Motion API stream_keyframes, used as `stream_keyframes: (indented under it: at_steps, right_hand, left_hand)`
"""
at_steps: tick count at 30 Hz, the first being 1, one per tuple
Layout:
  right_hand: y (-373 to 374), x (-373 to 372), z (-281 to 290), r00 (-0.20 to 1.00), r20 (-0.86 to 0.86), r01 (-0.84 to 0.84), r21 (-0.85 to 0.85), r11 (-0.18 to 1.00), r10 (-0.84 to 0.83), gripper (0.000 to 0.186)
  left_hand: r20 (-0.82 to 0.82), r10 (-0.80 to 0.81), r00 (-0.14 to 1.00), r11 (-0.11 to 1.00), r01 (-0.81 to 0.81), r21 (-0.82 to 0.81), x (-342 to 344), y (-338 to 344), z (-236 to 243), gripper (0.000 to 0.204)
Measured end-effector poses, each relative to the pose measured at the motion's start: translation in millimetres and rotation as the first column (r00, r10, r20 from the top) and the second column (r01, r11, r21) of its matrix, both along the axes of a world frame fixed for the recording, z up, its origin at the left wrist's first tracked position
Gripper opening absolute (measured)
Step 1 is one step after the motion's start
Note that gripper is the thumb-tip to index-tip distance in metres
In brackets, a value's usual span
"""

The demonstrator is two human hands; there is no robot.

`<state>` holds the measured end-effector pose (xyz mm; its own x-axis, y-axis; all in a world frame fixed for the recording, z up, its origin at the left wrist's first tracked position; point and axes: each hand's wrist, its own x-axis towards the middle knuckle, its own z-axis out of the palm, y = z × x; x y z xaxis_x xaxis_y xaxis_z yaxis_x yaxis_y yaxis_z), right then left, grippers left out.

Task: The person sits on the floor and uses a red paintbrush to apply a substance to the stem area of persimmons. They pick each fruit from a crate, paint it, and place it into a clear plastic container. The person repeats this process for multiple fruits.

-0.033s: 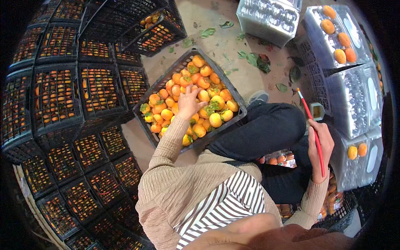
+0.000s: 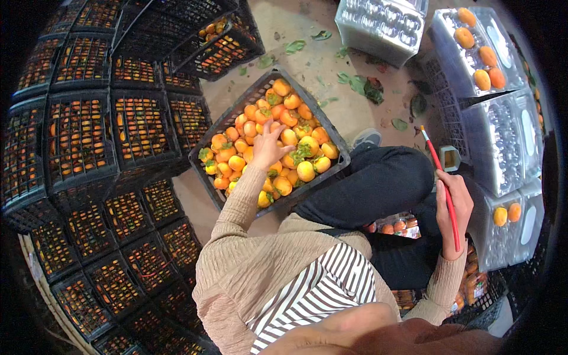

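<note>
A black plastic crate [image 2: 316, 106] full of orange and yellow persimmons [image 2: 306, 171] stands before me, some fruit with green leafy calyxes. My left hand [image 2: 269, 147] rests over the middle of the pile, fingers spread and thumb apart, beside a yellow-orange persimmon [image 2: 288, 137]; it grips none that I can see. Out to the right, my right hand [image 2: 454, 201] is closed round a slim red paintbrush [image 2: 448, 198]. Its pale bristle tip points up and away, near a small pale cup [image 2: 451, 158] with something brownish in it.
Stacked black crates of persimmons [image 2: 80, 130] wall the left side. Clear plastic fruit trays [image 2: 503, 142] are piled at right, several persimmons [image 2: 464, 38] sitting on top. Another tray stack [image 2: 381, 26] stands at the back. Fallen leaves [image 2: 374, 90] litter the floor. Packed fruit [image 2: 395, 226] shows by my legs.
</note>
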<state>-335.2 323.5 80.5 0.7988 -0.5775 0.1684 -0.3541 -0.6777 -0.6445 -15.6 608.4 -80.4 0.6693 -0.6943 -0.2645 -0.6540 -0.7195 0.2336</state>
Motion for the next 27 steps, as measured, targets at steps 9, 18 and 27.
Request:
stream_keyframes:
  at_steps: [9, 18, 27]
  right_hand:
    - [6.5, 0.0, 3.8, 0.998, 0.057, -0.003, -0.005, 1.000, 0.004, 0.016]
    - [5.5, -6.4, 13.1, 0.969, 0.241, 0.011, 0.177, 0.984, -0.054, 0.019]
    - [-4.4, -16.6, 26.5, 0.933, 0.347, -0.019, 0.310, 0.951, -0.094, 0.021]
  left_hand:
    - [-0.756, 0.058, 0.652, 0.625, -0.614, -0.482, 14.0, -2.3, -9.4, 0.058]
    - [-0.546, -0.657, -0.520, 0.539, -0.830, 0.142, -25.2, -140.1, 38.9, 0.072]
    - [-0.530, -0.634, -0.563, 0.703, -0.706, -0.091, -59.9, -217.9, 16.1, 0.061]
